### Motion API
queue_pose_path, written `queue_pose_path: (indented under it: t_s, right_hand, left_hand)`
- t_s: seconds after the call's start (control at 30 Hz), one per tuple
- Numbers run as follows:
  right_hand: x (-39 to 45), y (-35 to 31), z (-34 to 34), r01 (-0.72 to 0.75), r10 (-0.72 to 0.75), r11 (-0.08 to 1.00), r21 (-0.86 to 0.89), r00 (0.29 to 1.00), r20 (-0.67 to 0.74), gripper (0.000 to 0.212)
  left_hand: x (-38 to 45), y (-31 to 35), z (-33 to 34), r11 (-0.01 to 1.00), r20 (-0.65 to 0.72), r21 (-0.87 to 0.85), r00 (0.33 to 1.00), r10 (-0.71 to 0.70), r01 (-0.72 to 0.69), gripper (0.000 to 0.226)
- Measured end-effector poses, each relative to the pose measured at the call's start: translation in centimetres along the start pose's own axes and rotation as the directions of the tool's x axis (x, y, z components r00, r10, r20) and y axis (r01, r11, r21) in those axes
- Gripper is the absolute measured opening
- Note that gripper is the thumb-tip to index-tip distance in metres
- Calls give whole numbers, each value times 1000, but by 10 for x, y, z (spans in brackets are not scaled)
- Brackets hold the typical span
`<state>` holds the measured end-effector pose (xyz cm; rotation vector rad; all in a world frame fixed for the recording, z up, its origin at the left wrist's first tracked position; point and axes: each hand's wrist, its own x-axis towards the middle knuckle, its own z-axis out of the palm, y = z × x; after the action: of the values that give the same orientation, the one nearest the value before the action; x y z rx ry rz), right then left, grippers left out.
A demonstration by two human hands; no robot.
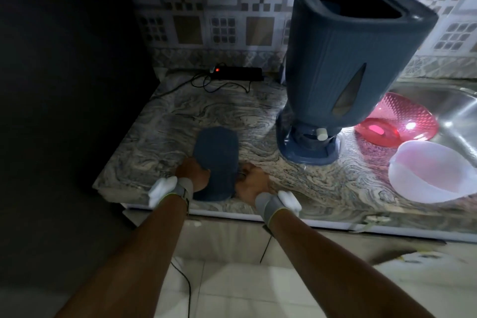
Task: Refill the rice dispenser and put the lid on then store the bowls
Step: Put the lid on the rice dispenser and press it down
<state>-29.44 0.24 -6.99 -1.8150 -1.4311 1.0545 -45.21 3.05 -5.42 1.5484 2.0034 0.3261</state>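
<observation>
Head view: both hands, left hand [192, 173] and right hand [251, 183], grip lid [216, 160] on desk [322, 188]; dispenser [356, 59] open-topped, red bowl [402, 121] and white bowl [431, 173] emptied, unstored.

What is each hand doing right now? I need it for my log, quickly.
Left hand: gripping the near left edge of the blue lid.
Right hand: at the lid's near right edge; grip cannot be told.
</observation>
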Motion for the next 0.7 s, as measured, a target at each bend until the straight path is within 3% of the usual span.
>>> queue_pose_path:
  t_s: [0.2, 0.43, 0.6, 0.7]
  right_hand:
    - [8, 6, 9, -9, 12, 999, -48, 999, 44, 34]
    - [-11, 6, -8, -126, 127, 981, 148, 992, 3, 46]
    - [-29, -16, -53, -30, 31, 994, 102, 999, -9, 51]
    - [-48, -38, -90, 27, -22, 996, 88, 998, -62, 42]
  left_hand:
    - [5, -5, 10, 998, -3, 53, 1000, 30, -30, 51]
    - [-26, 16, 1, 997, 28, 70, 999, 42, -44, 51]
    - [-52, 44, -26, 991, 35, -131, 999, -9, 13, 41]
    - [-73, 69, -48, 997, 81, -51, 995, 60, -56, 38]
